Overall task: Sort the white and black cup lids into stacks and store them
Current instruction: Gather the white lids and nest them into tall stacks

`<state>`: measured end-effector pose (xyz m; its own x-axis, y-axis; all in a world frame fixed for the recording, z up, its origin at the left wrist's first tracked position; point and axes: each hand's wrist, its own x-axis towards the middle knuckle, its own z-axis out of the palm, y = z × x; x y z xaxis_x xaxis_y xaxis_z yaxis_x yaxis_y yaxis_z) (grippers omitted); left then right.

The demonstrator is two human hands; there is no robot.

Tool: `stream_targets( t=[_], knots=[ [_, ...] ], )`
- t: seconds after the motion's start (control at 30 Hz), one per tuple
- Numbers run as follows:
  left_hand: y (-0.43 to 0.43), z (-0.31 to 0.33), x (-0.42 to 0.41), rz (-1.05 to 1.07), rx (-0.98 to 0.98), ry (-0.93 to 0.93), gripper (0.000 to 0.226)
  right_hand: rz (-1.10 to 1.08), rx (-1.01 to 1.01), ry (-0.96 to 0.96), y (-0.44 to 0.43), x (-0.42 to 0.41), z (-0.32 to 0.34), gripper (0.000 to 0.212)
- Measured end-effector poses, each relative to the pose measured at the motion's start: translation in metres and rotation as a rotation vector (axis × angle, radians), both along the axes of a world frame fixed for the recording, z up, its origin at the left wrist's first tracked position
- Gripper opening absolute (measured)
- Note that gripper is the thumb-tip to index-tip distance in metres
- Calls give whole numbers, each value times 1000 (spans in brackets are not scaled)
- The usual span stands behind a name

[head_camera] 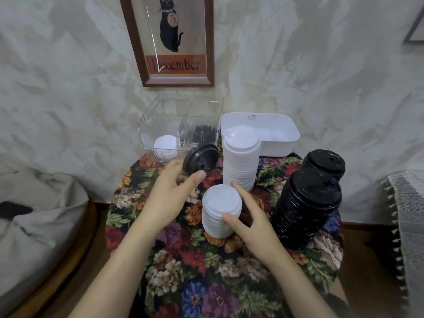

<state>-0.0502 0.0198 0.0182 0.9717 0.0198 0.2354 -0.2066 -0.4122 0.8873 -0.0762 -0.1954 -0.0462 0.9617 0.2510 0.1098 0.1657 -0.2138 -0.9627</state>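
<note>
My left hand [171,191] pinches a single black lid [200,159], tilted, just in front of the clear two-part bin [146,125]. That bin holds white lids [165,146] in its left part and black lids [203,132] in its right. My right hand [249,220] grips a short white lid stack [221,210] standing on the table, thumb in front and fingers behind. A taller white lid stack [241,159] stands behind it. Two tall black lid stacks, one near [307,207] and one far [325,162], stand to the right.
A white plastic tub [282,134] sits at the back right against the wall. The small round table wears a floral cloth [206,271]. A grey cushion [39,214] lies at the left and a lace-edged fabric [406,226] hangs at the right.
</note>
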Motion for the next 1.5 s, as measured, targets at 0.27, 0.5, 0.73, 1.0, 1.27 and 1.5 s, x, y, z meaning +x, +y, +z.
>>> stream_targets(
  t=[0.27, 0.5, 0.73, 1.0, 1.27, 1.5],
  knots=[
    [-23, 22, -22, -81, -301, 6, 25, -20, -10, -23, 0, -3, 0, 74],
    [-76, 52, -17, -299, -447, 55, 31, -101, 0, -33, 4, -9, -3, 60],
    [-120, 66, -3, -348, -440, 80, 23, -109, -41, -10, 3, -11, -2, 75],
    [-73, 51, 2, -199, -327, 87, 30, -119, -139, -34, 1, -16, -1, 83],
    [-30, 34, -12, -114, -353, 91, 26, -103, -405, -122, -3, -35, 40, 84],
    [-22, 45, -18, -106, -404, 96, 36, -131, -488, -286, -3, -44, 109, 80]
  ],
)
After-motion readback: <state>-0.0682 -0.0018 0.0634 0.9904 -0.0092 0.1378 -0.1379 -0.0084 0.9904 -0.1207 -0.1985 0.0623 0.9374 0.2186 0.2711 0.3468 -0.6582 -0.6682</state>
